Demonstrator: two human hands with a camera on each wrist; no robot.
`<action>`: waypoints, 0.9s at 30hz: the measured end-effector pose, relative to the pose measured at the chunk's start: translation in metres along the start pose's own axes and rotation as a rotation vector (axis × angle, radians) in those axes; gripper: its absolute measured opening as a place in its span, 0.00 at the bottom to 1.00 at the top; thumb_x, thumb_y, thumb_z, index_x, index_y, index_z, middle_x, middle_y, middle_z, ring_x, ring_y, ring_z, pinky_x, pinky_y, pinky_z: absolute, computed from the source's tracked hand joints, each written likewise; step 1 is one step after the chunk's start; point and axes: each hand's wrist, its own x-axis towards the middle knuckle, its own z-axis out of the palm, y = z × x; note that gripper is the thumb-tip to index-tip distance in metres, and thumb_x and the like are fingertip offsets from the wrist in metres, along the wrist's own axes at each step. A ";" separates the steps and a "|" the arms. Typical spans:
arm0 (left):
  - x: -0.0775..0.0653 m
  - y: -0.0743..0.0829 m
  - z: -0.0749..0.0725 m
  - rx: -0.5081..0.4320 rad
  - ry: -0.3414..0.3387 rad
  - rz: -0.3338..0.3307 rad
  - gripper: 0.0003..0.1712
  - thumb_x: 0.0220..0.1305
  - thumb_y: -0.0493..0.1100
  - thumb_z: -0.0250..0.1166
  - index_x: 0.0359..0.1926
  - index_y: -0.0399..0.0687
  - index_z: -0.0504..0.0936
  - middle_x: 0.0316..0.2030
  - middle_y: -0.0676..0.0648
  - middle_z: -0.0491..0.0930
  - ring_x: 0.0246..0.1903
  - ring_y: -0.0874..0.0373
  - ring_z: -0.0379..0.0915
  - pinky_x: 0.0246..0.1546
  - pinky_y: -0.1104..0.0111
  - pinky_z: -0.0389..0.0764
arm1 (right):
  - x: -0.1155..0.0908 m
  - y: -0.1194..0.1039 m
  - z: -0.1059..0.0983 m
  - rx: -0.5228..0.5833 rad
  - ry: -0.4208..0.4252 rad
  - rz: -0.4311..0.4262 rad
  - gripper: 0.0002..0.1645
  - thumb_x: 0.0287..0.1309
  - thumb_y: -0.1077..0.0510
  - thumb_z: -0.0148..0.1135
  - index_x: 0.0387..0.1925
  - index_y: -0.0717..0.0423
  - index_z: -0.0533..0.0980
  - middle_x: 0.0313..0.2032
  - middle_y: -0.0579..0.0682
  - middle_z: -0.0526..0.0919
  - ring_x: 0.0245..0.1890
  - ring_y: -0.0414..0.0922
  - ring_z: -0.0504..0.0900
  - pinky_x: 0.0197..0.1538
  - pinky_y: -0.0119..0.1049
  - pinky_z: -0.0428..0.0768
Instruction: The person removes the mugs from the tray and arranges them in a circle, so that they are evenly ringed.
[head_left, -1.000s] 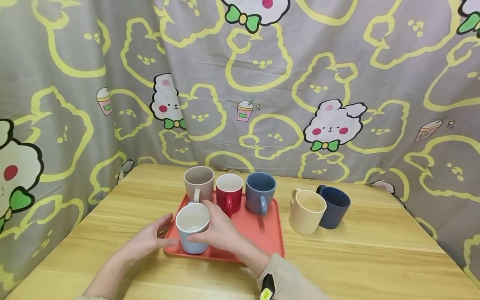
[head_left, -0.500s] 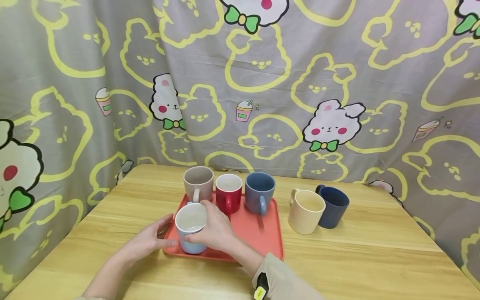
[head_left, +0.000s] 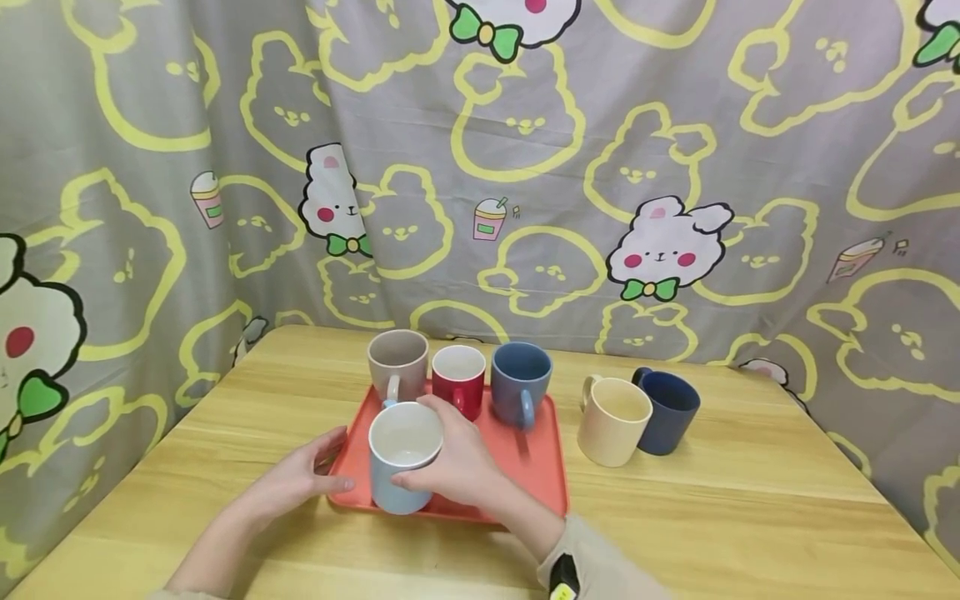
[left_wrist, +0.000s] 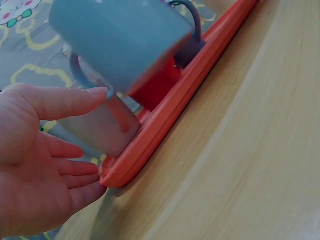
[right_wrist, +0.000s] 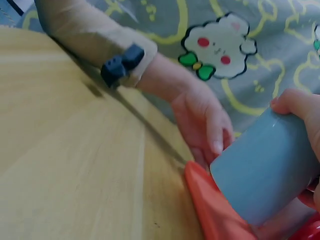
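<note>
My right hand (head_left: pixel 468 458) grips a light blue mug (head_left: pixel 392 479) with a white inside, thumb on the near side and fingers round the right. The mug hangs just over the front left of a red-orange tray (head_left: pixel 528 471), its handle pointing away. In the left wrist view the mug's (left_wrist: pixel 115 40) base is raised above the tray rim (left_wrist: pixel 155 142). To the left, my left hand (head_left: pixel 296 475) is apart from the mug, fingers loosely bent and holding nothing, fingertips right at the tray's corner. Behind stand a taupe mug (head_left: pixel 397 362), a red mug (head_left: pixel 459 387) and a blue mug (head_left: pixel 519 379).
Right of the tray, a cream mug (head_left: pixel 611 425) and a navy mug (head_left: pixel 667 417) stand close together on the wooden table (head_left: pixel 750 517). A patterned grey curtain (head_left: pixel 525 275) hangs behind the table and along its sides.
My right hand has lifted the light blue mug from the tray and shifted it slightly to the right. The left hand has stayed in place while the mug moved away from it.
</note>
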 end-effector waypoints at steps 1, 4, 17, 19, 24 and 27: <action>0.000 0.000 0.000 0.000 -0.002 0.006 0.51 0.53 0.38 0.67 0.67 0.22 0.44 0.66 0.25 0.45 0.64 0.31 0.46 0.63 0.46 0.52 | -0.003 -0.002 -0.004 0.014 0.001 -0.003 0.48 0.32 0.48 0.77 0.58 0.50 0.65 0.47 0.39 0.75 0.43 0.38 0.75 0.44 0.35 0.78; -0.001 0.000 0.000 -0.003 -0.008 0.019 0.51 0.53 0.37 0.66 0.66 0.21 0.43 0.66 0.24 0.44 0.64 0.30 0.46 0.63 0.45 0.51 | -0.012 -0.005 -0.017 0.027 0.012 -0.024 0.47 0.32 0.50 0.78 0.57 0.48 0.65 0.46 0.39 0.76 0.43 0.39 0.76 0.44 0.36 0.78; 0.001 -0.002 -0.002 -0.019 -0.026 0.000 0.51 0.55 0.39 0.66 0.67 0.22 0.43 0.67 0.25 0.43 0.65 0.31 0.43 0.64 0.46 0.49 | -0.053 0.004 -0.073 0.032 0.086 -0.062 0.49 0.28 0.57 0.80 0.57 0.54 0.66 0.47 0.48 0.78 0.43 0.47 0.78 0.44 0.41 0.80; 0.001 -0.002 -0.002 -0.022 -0.028 0.000 0.51 0.55 0.39 0.66 0.67 0.22 0.43 0.67 0.25 0.43 0.65 0.31 0.44 0.64 0.46 0.50 | -0.058 0.007 -0.083 0.016 0.105 -0.074 0.49 0.28 0.58 0.80 0.57 0.56 0.66 0.47 0.50 0.78 0.43 0.49 0.78 0.44 0.41 0.80; 0.001 -0.002 -0.002 -0.023 -0.032 -0.003 0.51 0.55 0.39 0.66 0.67 0.22 0.43 0.66 0.25 0.43 0.65 0.31 0.44 0.63 0.46 0.50 | -0.073 0.014 -0.109 -0.046 0.189 -0.064 0.51 0.25 0.60 0.80 0.57 0.60 0.66 0.46 0.53 0.78 0.42 0.50 0.77 0.44 0.40 0.79; 0.001 -0.001 -0.002 -0.017 -0.036 -0.002 0.50 0.56 0.40 0.66 0.67 0.22 0.43 0.66 0.25 0.44 0.64 0.31 0.44 0.63 0.46 0.51 | -0.083 0.017 -0.127 -0.120 0.250 -0.047 0.51 0.23 0.60 0.80 0.57 0.60 0.67 0.45 0.53 0.79 0.41 0.49 0.78 0.42 0.38 0.78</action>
